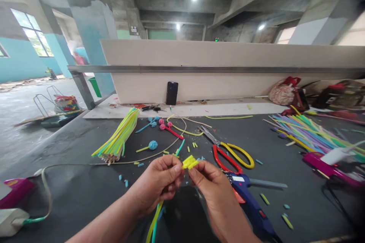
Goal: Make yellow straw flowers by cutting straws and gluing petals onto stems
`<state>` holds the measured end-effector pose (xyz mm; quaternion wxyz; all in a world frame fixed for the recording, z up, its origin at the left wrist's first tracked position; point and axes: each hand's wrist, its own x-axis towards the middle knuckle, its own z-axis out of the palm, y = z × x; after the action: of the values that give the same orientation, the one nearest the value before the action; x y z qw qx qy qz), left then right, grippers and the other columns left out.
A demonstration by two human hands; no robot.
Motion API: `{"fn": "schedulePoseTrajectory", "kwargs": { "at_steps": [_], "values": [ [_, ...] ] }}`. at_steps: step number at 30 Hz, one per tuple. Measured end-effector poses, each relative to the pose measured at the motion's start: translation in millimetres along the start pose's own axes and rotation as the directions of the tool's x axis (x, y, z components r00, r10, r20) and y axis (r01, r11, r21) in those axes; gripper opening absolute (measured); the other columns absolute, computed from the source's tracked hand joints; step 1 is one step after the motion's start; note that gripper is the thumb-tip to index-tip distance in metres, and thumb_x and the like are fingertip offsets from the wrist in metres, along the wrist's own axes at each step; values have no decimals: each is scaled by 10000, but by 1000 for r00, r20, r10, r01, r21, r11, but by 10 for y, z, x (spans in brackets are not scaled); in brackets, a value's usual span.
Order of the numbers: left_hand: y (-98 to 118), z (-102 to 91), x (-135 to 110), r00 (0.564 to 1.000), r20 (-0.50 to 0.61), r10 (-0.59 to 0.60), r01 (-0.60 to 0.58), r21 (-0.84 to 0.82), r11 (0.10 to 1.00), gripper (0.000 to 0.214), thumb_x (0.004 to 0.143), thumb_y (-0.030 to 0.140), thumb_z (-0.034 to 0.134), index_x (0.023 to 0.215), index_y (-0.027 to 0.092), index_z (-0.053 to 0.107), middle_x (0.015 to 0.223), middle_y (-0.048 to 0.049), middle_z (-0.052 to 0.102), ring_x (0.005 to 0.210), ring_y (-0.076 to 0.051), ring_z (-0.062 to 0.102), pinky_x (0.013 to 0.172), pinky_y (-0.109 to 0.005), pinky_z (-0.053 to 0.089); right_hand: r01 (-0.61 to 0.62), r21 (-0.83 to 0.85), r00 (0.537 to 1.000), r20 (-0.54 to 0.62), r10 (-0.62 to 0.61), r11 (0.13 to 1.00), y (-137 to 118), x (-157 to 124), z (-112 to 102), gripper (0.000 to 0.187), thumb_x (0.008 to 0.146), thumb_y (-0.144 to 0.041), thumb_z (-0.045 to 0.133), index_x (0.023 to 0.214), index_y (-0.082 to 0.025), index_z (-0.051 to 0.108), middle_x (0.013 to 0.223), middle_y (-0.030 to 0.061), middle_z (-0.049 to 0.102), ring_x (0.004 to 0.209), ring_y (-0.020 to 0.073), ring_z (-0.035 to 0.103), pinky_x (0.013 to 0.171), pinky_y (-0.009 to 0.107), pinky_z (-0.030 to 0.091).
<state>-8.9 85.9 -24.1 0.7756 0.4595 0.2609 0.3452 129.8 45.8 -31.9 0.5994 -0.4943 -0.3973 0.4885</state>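
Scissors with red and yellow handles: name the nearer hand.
Right: the right hand is close, below and left of the scissors; the left hand is farther left.

Behind the hands (pixel 159 182) (pixel 212 184), on the worktop (pixel 85 190): scissors (pixel 218 142) at right, stem bundle (pixel 118 136) at left. Farther behind, a phone (pixel 172 93).

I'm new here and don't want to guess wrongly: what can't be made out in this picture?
All in the head view:
Yellow pieces: partly covered by the left hand and right hand.
Glue gun: partly behind the right hand; cut by the bottom edge.
Leftmost purple object: cut by the left edge.
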Motion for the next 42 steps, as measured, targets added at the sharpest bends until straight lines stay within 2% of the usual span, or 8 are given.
{"fn": "schedulePoseTrajectory", "kwargs": {
  "at_steps": [5, 7, 10, 15, 23, 30, 37, 42],
  "values": [
    [53, -9, 10, 990, -127, 53, -42, 87, 995, 216, 747, 321, 638, 703, 149, 515, 530, 47, 482, 393, -11, 281, 360, -128, 181, 9, -352, 994, -103, -48, 936, -179, 21, -216, 212, 732, -407, 629, 731, -195, 617, 570, -37, 516, 532, 126, 444, 516, 257, 347],
    [63, -11, 15, 989, -141, 52, -36, 113, 993, 201, 739, 321, 642, 721, 153, 534, 520, 48, 489, 381, -12, 269, 356, -136, 168, 110, -589, 969, -114, -218, 800, -325, 21, -311, 165, 766, -366, 585, 748, -211, 639, 613, -12, 569, 591, 160, 497, 575, 284, 373],
    [64, -8, 13, 991, -123, 53, -37, 129, 991, 188, 742, 322, 634, 723, 157, 547, 508, 48, 489, 377, -14, 249, 355, -144, 158, 373, -803, 859, 109, -501, 464, -534, 7, -390, 113, 789, -285, 557, 713, -241, 629, 668, 1, 638, 673, 194, 566, 670, 324, 377],
    [41, -7, 4, 992, -114, 50, -35, 130, 991, 204, 724, 329, 648, 681, 151, 557, 499, 53, 469, 379, -9, 237, 364, -152, 158, 678, -734, 628, 546, -555, 45, -697, -36, -304, 131, 772, -169, 610, 663, -237, 582, 627, -56, 640, 615, 132, 589, 838, 368, 288],
    [59, 12, -5, 984, -169, 58, -15, 241, 970, 237, 670, 354, 685, 688, 139, 587, 486, 52, 461, 380, -19, 287, 365, -160, 155, 685, -707, 571, 672, -472, -177, -692, -46, -238, 160, 841, -157, 510, 740, -231, 609, 703, -20, 635, 717, 168, 570, 904, 444, 234],
    [77, 4, -19, 987, -147, 63, -35, 187, 982, 196, 702, 325, 661, 694, 151, 571, 517, 53, 461, 394, -17, 263, 368, -153, 156, 689, -701, 589, 690, -421, -185, -761, -11, -245, 197, 839, -143, 472, 669, -217, 539, 612, -45, 544, 618, 136, 505, 902, 411, 228],
    [95, 20, -25, 989, -139, 46, -23, 163, 986, 196, 710, 315, 652, 678, 154, 546, 514, 60, 450, 379, -11, 244, 359, -153, 154, 723, -691, 614, 649, -448, -11, -723, -16, -212, 167, 787, -102, 543, 659, -203, 508, 620, -63, 567, 594, 106, 542, 910, 398, 233],
    [67, 9, -24, 990, -127, 61, -34, 202, 979, 188, 710, 322, 646, 698, 155, 562, 519, 58, 453, 388, -21, 267, 362, -158, 163, 692, -719, 624, 637, -452, -57, -664, -11, -207, 182, 794, -102, 522, 644, -202, 540, 608, -53, 565, 587, 113, 532, 906, 423, 226]
  ]
}}
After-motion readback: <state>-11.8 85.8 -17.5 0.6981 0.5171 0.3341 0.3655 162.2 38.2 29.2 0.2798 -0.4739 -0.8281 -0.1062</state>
